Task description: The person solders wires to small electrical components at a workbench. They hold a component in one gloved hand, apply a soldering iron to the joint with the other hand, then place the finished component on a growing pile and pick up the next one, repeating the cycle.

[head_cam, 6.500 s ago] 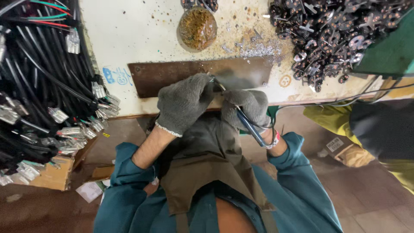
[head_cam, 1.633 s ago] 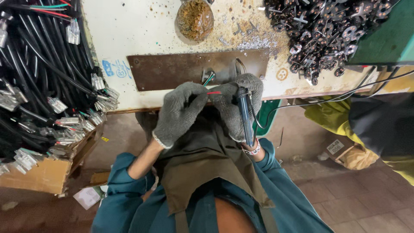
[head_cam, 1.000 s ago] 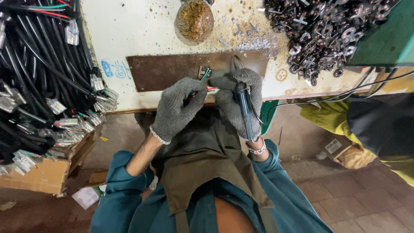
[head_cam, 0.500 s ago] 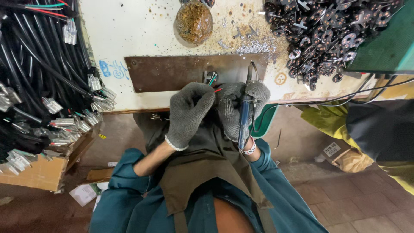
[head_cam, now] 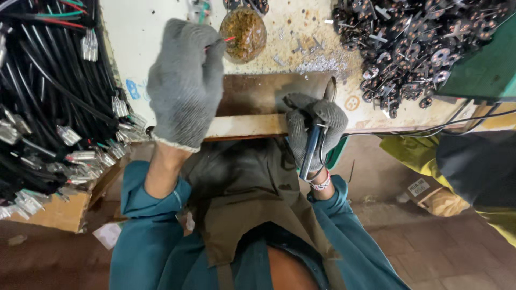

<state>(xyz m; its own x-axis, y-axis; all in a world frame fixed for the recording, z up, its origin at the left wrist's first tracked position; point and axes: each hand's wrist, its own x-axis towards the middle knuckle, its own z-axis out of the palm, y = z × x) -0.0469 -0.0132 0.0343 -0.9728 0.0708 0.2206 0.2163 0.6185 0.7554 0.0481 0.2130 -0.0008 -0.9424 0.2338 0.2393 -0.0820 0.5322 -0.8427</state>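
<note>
Bench (head_cam: 161, 32) fills the upper band of the frame, pale and littered with filings, its near edge running left to right across the middle. Cables (head_cam: 48, 107), black and ending in metal terminals, hang in a thick bundle down the left side. A heap of dark metal parts (head_cam: 414, 48) covers the upper right, and a brown plate (head_cam: 263, 94) lies flat at centre by the bench edge. A round dish of brownish scraps (head_cam: 243, 33) sits at top centre.

The left hand (head_cam: 185, 86), in a grey knit glove, is raised in the upper left of centre, its grip closed on a thin red wire end (head_cam: 230, 38) that pokes out to the right, just beside the dish. The wire's long axis runs nearly level, pointing right and slightly up.

The right hand (head_cam: 314, 126), also gloved, rests at the bench edge right of centre, clamped around pliers (head_cam: 314, 145) whose handles point down toward the body and whose nose points up over the plate. The wire end lies up and to the left of the pliers' nose, well apart; the left hand is the nearer.
</note>
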